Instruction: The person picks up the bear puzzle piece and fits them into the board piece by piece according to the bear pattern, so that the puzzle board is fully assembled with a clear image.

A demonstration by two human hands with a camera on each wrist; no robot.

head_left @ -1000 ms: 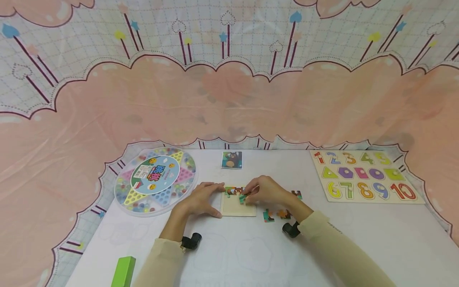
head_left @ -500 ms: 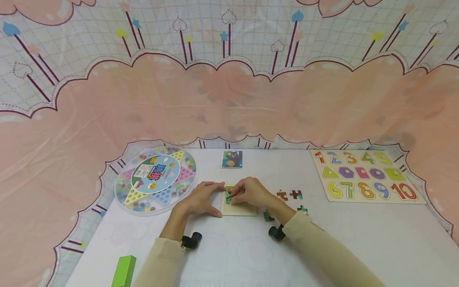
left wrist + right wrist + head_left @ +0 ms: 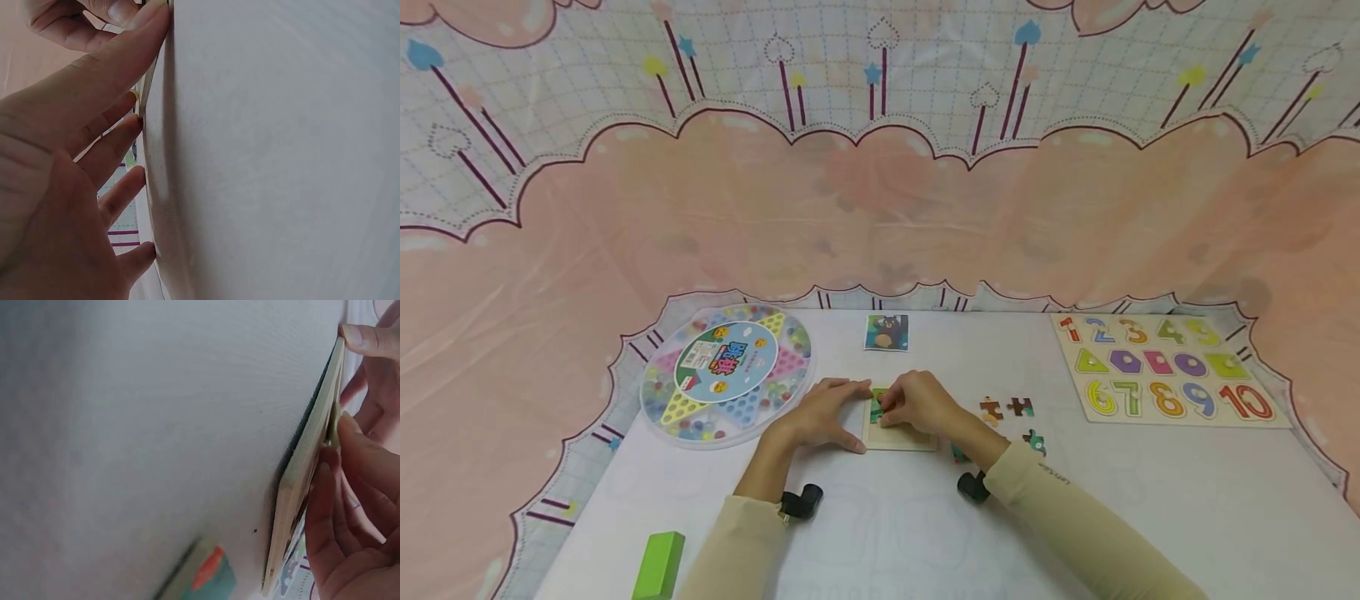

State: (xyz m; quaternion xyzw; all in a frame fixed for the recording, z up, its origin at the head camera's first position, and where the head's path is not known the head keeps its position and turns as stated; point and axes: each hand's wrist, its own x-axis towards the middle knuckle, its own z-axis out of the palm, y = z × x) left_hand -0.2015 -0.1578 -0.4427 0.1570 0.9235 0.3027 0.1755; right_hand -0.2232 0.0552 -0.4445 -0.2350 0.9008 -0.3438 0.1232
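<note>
A small wooden puzzle tray [image 3: 898, 442] lies at the middle of the table. Its far part bears coloured pieces, largely covered by my right hand [image 3: 919, 402]. That hand pinches a jigsaw piece [image 3: 334, 425] between thumb and fingertips, low over the tray's left side. On the tray's left, my left hand [image 3: 829, 414] has its fingers spread, thumb at the near corner and index finger at the far corner. In the left wrist view, its other fingertips [image 3: 145, 250] rest at the table. Loose jigsaw pieces [image 3: 1020, 407] lie to the right, one partly hidden by my right forearm.
Behind the tray sits a bear picture card [image 3: 887, 332]. A round Chinese checkers set [image 3: 726, 375] lies at left, a board of numbers and shapes [image 3: 1165, 367] at right. A green block [image 3: 658, 567] lies near the front left. A patterned curtain [image 3: 880, 217] hangs behind.
My right hand has carried the pinched piece leftward across the tray to its left side, uncovering loose pieces on the right. My left hand has stayed in place.
</note>
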